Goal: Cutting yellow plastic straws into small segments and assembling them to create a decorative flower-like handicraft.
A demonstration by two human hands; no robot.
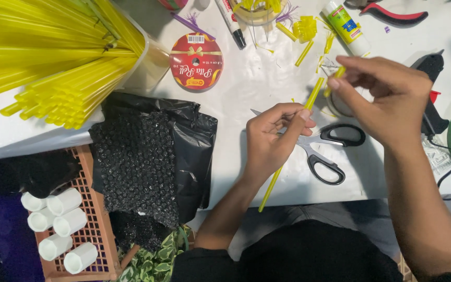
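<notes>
My left hand [272,137] grips a long yellow straw [271,187] that runs from below the table edge up through my fingers toward the upper right. My right hand [387,94] pinches the straw's upper end, or a short yellow piece [339,72] next to it; I cannot tell which. Black-handled scissors [325,151] lie on the white table [257,83] just under and between both hands.
A big bundle of yellow straws [53,57] fills the upper left. A red ribbon spool [196,61], marker [232,21], glue stick [346,27], red pliers [392,14], cut straw bits [305,28] and black glue gun [430,94] lie around. Black bags [152,156] and an orange crate [87,219] sit lower left.
</notes>
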